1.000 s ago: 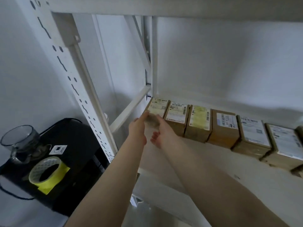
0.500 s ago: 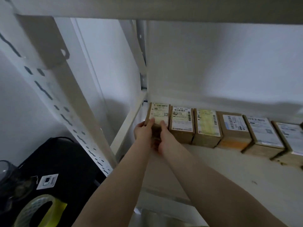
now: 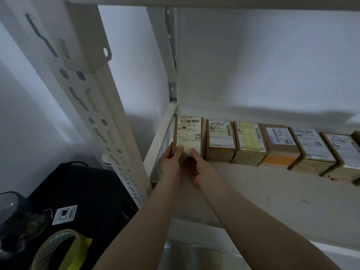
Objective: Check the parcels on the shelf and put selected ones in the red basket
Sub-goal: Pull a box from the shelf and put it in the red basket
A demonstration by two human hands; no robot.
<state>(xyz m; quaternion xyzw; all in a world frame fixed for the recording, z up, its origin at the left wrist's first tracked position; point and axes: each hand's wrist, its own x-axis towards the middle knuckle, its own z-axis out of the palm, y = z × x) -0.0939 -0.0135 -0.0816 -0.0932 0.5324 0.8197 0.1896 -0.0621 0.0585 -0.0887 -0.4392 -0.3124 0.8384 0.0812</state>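
Seven parcels stand in a row along the back of the white shelf (image 3: 272, 195), the last one cut off at the right edge of view. I have both hands on the leftmost parcel (image 3: 188, 134), a brown cardboard box with a white label facing up toward me, printed with a barcode, a line reading "280-280-L32" and a small square code. My left hand (image 3: 171, 164) grips its near left corner, thumb lying on the label's lower edge, fingers hidden behind the side of the box. My right hand (image 3: 202, 172) holds its near right corner, one finger laid on the label, the rest curled under or in front of the box; I cannot tell how far they wrap beneath it. The box is tilted up so the label faces me, and its right side is touching or just beside the second parcel (image 3: 221, 141). The third parcel (image 3: 250, 142) carries a yellowish label; the fourth parcel (image 3: 280, 147) shows an orange front face.

Left of the shelf post (image 3: 93, 106), lower down, sits a black case (image 3: 87, 191) with a white tag (image 3: 64, 214), a roll of tape (image 3: 58, 250) with a yellow strip, and a clear glass jar (image 3: 15, 217). No red basket is in view.
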